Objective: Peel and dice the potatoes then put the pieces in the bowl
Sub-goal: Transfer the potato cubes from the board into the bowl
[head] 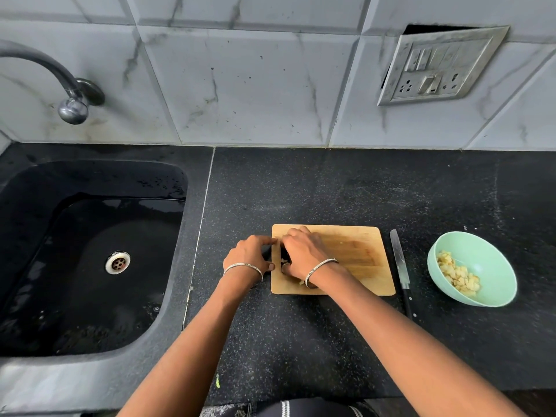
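- Both hands meet at the left edge of the wooden cutting board (pixel 355 251), a bangle on each wrist.
- Left hand (pixel 249 255) cups against the board's edge; right hand (pixel 302 254) curls over a few pale potato pieces (pixel 284 260). I cannot tell whether either one grips.
- Knife (pixel 400 266) lies just right of the board, on the black counter.
- Mint-green bowl (pixel 487 254) further right holds diced potato (pixel 457 275).
- Black sink (pixel 90 251) sits far left.
- Behind, tap (pixel 60 76) and socket plate (pixel 436 67) are on the tiled wall.
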`<state>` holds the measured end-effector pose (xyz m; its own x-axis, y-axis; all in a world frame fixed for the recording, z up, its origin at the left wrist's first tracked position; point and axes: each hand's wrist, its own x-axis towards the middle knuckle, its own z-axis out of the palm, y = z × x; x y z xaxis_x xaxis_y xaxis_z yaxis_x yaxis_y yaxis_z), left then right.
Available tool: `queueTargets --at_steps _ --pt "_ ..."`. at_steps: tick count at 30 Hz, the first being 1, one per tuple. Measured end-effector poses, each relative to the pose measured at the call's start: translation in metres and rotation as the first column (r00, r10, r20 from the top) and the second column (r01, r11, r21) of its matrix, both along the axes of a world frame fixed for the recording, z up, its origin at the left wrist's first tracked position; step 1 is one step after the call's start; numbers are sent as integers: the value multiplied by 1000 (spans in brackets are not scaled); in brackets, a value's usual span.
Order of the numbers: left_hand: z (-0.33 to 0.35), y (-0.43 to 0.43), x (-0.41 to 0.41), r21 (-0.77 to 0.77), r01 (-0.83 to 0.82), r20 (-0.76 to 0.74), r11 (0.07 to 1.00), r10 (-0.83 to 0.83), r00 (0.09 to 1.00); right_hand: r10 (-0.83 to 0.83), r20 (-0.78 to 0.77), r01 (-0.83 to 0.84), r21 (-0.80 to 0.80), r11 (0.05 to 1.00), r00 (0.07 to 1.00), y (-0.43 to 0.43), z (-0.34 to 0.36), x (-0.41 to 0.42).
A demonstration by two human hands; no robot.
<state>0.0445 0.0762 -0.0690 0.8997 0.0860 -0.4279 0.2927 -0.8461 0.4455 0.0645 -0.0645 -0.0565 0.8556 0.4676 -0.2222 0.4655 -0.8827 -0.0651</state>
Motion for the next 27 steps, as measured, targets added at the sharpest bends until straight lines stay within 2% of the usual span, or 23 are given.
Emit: queueTargets --at_steps 4,10,16,24,27 --pt "0 0 -1 -10 -3 -3 1000 3 1000 55 -21 -55 -2 998 998 -1 2 7" --pt "4 -1 -1 5 4 7 1000 -4 1000 107 -68 -101 94 990 992 -4 7 13" --pt "5 -1 -3 -13 -5 0 1000 5 1000 10 -78 5 190 982 997 -1 -5 15" --pt "5 0 0 1 -8 -14 1000 8 1000 -69 -55 77 146 986 996 9 -12 15" --pt "4 1 1 -4 -9 -19 1000 9 1000 -106 -73 118 176 977 992 11 -11 16"
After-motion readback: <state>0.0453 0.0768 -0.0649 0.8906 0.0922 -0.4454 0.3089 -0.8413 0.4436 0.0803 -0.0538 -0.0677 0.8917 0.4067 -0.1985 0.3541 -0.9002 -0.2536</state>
